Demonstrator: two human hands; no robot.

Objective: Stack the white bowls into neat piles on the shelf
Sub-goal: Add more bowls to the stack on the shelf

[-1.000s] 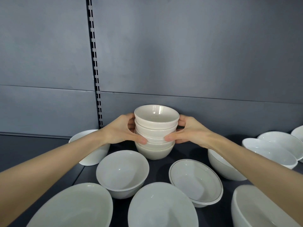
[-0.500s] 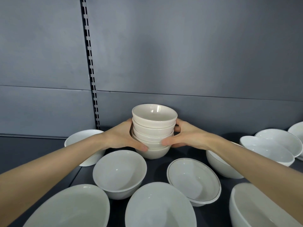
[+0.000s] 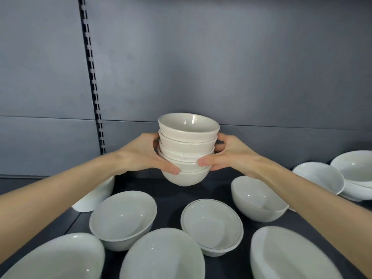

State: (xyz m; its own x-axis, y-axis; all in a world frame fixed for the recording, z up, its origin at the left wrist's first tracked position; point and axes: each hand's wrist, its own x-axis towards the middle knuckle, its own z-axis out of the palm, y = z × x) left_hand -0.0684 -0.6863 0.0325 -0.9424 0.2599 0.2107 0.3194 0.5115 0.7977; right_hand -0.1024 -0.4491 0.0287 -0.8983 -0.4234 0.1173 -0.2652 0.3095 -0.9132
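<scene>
Left hand curled round the bowl stack on its left side, right hand gripping the opposite side, thumbs in front. Stack's btwn both hands, w/ loose bowls crowding the shelf just below them; back panel close behind.

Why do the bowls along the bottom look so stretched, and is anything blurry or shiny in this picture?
Head view: the wide-angle lens stretches the large white bowl at the bottom edge into an oval and slants the slotted black shelf upright; the white bowl at bottom right looks smeared; a glare streak sits inside the top of the cream ceramic bowl stack.
</scene>
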